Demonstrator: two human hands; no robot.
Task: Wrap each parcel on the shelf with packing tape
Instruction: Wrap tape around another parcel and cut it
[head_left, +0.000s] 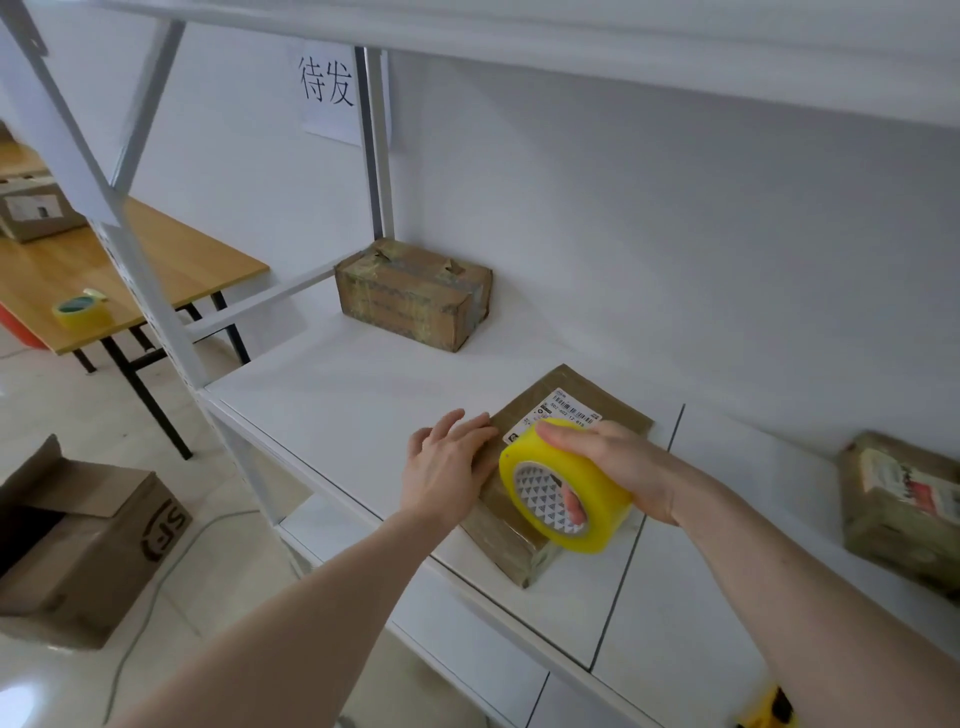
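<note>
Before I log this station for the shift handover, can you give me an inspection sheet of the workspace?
Surface: white shelf, seam between its boards right of the flat parcel.
Job's things: flat parcel near the front edge; taped box at the back; third parcel at right; yellow tape roll.
Clutter: nothing seen on the shelf.
Hands: left hand rests flat on the flat parcel; right hand grips the tape roll, fingers through its core.
Cables: thin cable on the floor.
Surroundings: open carton on the floor; wooden table with a second tape roll; paper sign on the wall.
</note>
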